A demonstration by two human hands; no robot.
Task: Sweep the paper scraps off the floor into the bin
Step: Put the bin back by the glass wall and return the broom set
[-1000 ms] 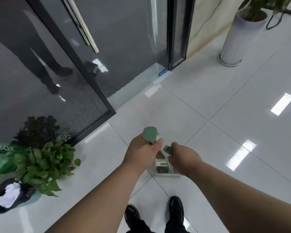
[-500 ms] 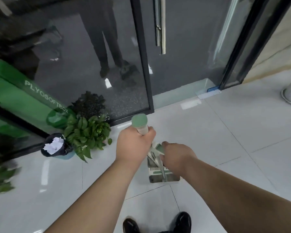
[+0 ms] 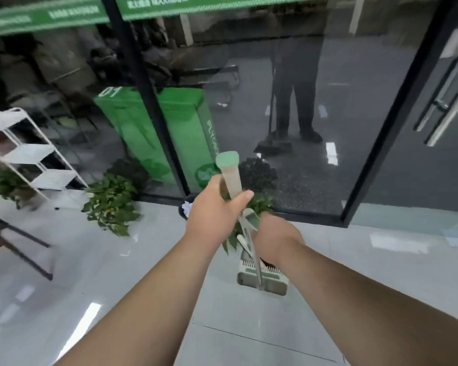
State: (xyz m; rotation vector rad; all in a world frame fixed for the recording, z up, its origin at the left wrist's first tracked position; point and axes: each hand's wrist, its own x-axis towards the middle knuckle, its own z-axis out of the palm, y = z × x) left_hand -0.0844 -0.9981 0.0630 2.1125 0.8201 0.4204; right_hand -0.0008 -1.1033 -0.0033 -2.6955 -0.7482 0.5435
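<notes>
My left hand [image 3: 214, 213] grips the pale broom handle [image 3: 232, 178] just below its green cap. Lower and to the right, my right hand [image 3: 274, 240] holds the dustpan handle [image 3: 250, 220]. The green and cream dustpan [image 3: 262, 280] stands on the white tile floor under my hands, with the broom head mostly hidden behind it. A small dark bin [image 3: 185, 209] with white paper in it peeks out behind my left hand, at the foot of the glass wall. No loose paper scraps show on the floor.
A glass wall and glass door [image 3: 381, 128] run across the back. Potted green plants [image 3: 111, 204] sit on the floor along it. A white shelf rack [image 3: 32, 154] stands at the left, and dark metal legs [image 3: 19, 241] cross the floor there.
The view has swung left, bringing the shelf rack and green box behind the glass into sight. The bin now lies behind my left hand. Both hands keep their grips.
</notes>
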